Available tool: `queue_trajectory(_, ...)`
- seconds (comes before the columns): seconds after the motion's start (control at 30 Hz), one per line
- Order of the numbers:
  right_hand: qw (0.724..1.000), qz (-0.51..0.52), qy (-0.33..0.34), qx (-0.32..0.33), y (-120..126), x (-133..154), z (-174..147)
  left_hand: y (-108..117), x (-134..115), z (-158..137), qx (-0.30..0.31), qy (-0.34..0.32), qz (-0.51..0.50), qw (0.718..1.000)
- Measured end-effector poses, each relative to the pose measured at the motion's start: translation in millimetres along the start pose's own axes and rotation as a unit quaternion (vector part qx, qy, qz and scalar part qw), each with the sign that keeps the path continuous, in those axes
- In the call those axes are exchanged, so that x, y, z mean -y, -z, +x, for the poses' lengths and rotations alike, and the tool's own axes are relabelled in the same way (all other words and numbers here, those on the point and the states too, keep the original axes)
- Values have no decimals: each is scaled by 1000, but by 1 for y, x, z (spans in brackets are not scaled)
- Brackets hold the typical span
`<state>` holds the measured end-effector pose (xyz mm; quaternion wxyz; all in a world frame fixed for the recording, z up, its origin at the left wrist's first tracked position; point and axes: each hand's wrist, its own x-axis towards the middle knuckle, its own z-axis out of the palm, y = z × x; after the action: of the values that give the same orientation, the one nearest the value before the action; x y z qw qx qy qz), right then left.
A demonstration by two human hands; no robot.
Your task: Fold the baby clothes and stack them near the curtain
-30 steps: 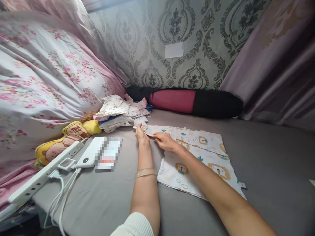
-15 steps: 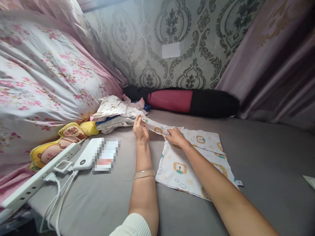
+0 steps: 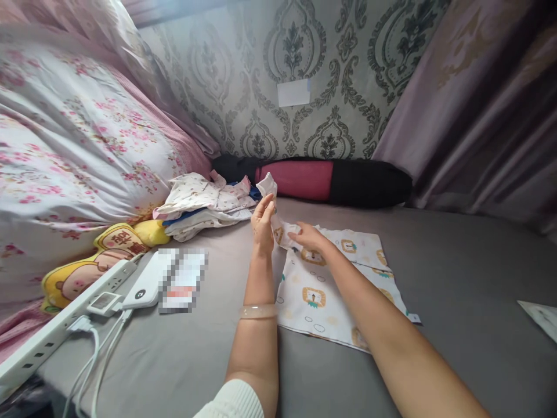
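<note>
The fingers of the left hand (image 3: 262,227) are bent and grasping a narrow strip of the white printed garment (image 3: 322,296), the end of which stands up above the fingertips. The right hand (image 3: 308,238) grips the same strip between thumb and fingers, just beside the left and nearer the body of the garment. Between the two hands the strip is raised off the surface.

The remainder of the garment lies spread on the grey sheet (image 3: 183,366), under and beside the right forearm. It bears tan lion faces and green leaf marks; a small white tag (image 3: 415,319) projects at its right edge.

A pale bangle (image 3: 258,312) is on the left forearm, with a white ribbed sleeve (image 3: 239,397) lower down.

Left of the left hand is a pile of clothes (image 3: 204,197). Nearer the camera are a pixelated flat object (image 3: 185,278), a white power bank (image 3: 145,284) beside it, a white power strip (image 3: 61,328) and a yellow plush item (image 3: 80,278).

At the back, a long black and red bag (image 3: 369,183) lies against the patterned wall (image 3: 235,81).
</note>
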<state>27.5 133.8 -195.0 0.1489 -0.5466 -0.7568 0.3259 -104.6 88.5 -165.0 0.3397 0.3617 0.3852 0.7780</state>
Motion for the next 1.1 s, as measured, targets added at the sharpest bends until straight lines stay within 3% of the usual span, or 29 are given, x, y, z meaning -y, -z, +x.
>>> queue_trajectory(0.1, 975, 199, -62, -75, 12, -17, -12, -9, 3, -3, 21, -11, 15, 1000)
queue_trajectory(0.23, 875, 456, -132, -92, 33, -41, -42, -28, 10, -13, 82, -32, 62, 994)
queue_trajectory(0.33, 812, 564, -125, -89, 47, -58, -64, -42, 18, -23, 147, -43, 91, 984)
queue_trajectory(0.47, 764, 630, -124, -67, 56, -76, -82, -53, 28, -37, 209, -50, 154, 964)
queue_trajectory(0.63, 737, 659, -128, -82, 61, -88, -88, -60, 46, -57, 281, -56, 288, 914)
queue_trajectory(0.83, 723, 671, -136, -96, 64, -90, -90, -60, 67, -76, 392, -55, 434, 809)
queue_trajectory(0.97, 726, 667, -135, -102, 67, -92, -91, -60, 66, -82, 438, -64, 461, 769)
queue_trajectory(1.1, 747, 646, -122, -94, 68, -93, -93, -63, 63, -89, 467, -54, 474, 745)
